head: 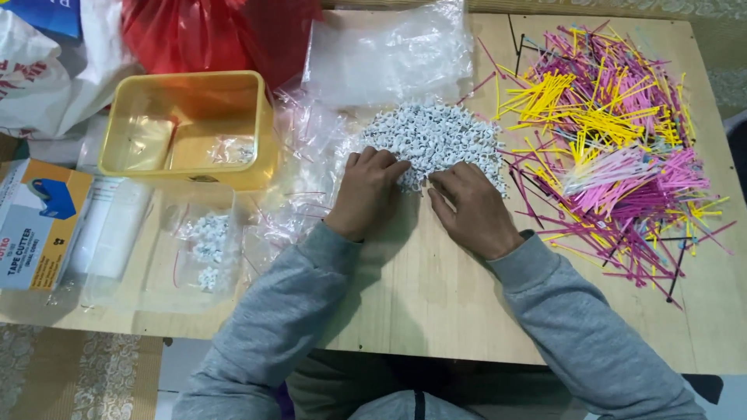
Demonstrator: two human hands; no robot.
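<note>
A heap of small white ring-shaped plastic pieces point(436, 140) lies on the wooden table point(420, 288). My left hand point(366, 194) rests palm down at the heap's near left edge, fingers curled into the pieces. On the heap's near right edge lies my right hand point(475, 206), its fingers touching the pieces. Whether either hand pinches a piece is hidden under the fingers. Both arms wear grey sleeves.
A big pile of pink, yellow and dark cable ties point(615, 148) fills the right. A yellow plastic tub point(187, 128) stands at the left, clear bags point(389, 54) behind the heap, small bagged white pieces point(206, 249) and a cardboard box point(35, 225) at far left, a red bag point(210, 31) at the back.
</note>
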